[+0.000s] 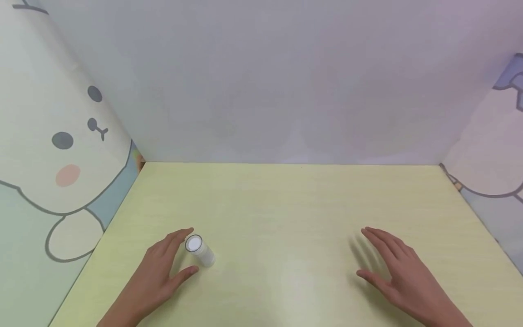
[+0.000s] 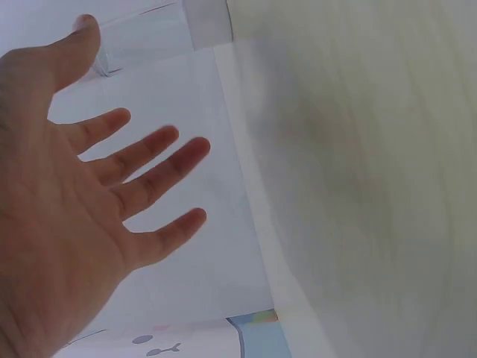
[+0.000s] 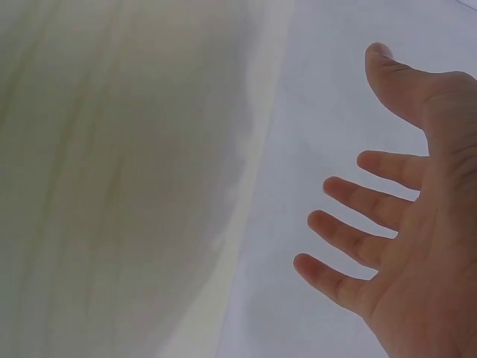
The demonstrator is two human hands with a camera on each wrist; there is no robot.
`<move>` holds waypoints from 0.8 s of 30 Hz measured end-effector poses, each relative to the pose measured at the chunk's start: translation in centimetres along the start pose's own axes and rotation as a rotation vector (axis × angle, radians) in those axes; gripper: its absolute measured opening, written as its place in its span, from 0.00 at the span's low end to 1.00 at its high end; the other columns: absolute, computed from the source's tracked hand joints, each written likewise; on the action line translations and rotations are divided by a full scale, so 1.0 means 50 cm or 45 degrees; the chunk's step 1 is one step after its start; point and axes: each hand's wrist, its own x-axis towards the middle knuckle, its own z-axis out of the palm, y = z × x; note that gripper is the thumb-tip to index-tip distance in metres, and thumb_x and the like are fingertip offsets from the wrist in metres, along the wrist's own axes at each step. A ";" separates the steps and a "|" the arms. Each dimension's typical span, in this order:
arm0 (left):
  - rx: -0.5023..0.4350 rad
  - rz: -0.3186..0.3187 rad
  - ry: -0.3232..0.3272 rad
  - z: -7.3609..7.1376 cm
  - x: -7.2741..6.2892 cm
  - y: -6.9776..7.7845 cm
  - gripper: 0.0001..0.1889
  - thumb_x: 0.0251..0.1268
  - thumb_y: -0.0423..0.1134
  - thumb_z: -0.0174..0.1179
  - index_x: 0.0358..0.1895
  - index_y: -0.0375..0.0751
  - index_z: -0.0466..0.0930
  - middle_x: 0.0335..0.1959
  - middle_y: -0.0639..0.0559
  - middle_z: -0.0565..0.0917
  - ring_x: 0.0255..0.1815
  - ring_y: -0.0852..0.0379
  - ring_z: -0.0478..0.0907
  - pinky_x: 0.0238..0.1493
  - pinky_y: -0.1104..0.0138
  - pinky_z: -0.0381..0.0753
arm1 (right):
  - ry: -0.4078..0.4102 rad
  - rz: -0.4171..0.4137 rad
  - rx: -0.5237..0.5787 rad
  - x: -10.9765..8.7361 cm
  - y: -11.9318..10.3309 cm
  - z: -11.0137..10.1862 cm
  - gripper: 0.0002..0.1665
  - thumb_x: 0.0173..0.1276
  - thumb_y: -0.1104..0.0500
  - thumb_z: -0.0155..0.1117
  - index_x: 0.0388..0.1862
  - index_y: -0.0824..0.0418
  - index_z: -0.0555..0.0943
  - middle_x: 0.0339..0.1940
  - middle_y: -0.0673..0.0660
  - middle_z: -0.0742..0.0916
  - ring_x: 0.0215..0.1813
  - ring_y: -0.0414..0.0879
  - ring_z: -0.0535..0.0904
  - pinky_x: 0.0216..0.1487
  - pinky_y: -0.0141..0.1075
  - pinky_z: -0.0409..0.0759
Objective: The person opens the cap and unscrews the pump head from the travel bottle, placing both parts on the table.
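A small white and clear cylinder (image 1: 205, 256) with a dark ring round its pale top stands upright on the left part of the table. My left hand (image 1: 157, 268) is just to its left, thumb and fingers spread apart, with the fingertips close to the cylinder's upper end. In the left wrist view the cylinder (image 2: 145, 37) shows a see-through section behind the thumb, and the palm of my left hand (image 2: 82, 201) holds nothing. Over the right side of the table, my right hand (image 1: 402, 272) has its fingers extended and thumb apart. Its bare palm (image 3: 428, 261) shows in the right wrist view.
A pale yellow wood-grain table (image 1: 282, 209) lies under both hands. Behind it rises a plain whitish wall (image 1: 286, 81). Side panels with cartoon animals, a left panel (image 1: 41, 104) and a right panel (image 1: 486, 145), border the table.
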 end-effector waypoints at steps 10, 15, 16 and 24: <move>0.012 -0.019 0.017 -0.005 0.009 0.015 0.34 0.54 0.42 0.79 0.65 0.50 0.76 0.45 0.67 0.83 0.46 0.60 0.79 0.62 0.63 0.65 | -0.015 0.000 -0.015 0.006 -0.011 0.005 0.56 0.53 0.44 0.85 0.79 0.52 0.69 0.73 0.54 0.78 0.71 0.53 0.72 0.73 0.28 0.54; 0.014 -0.030 0.017 -0.007 0.015 0.020 0.34 0.54 0.42 0.80 0.65 0.48 0.76 0.44 0.68 0.83 0.46 0.62 0.79 0.58 0.61 0.70 | -0.031 -0.008 -0.007 0.009 -0.017 0.008 0.57 0.53 0.43 0.84 0.80 0.51 0.69 0.73 0.53 0.78 0.72 0.52 0.73 0.73 0.23 0.50; 0.015 -0.025 0.022 -0.008 0.016 0.019 0.34 0.54 0.42 0.80 0.65 0.47 0.76 0.43 0.68 0.83 0.46 0.62 0.79 0.57 0.61 0.71 | -0.034 -0.010 -0.006 0.011 -0.018 0.008 0.57 0.54 0.43 0.84 0.80 0.51 0.68 0.73 0.53 0.78 0.72 0.52 0.73 0.74 0.23 0.50; 0.031 0.007 0.039 -0.010 0.023 0.021 0.35 0.52 0.42 0.80 0.65 0.46 0.75 0.39 0.68 0.82 0.42 0.61 0.79 0.53 0.61 0.76 | -0.061 -0.023 -0.026 0.030 -0.029 0.005 0.58 0.53 0.42 0.84 0.81 0.49 0.68 0.73 0.51 0.78 0.71 0.50 0.74 0.71 0.30 0.60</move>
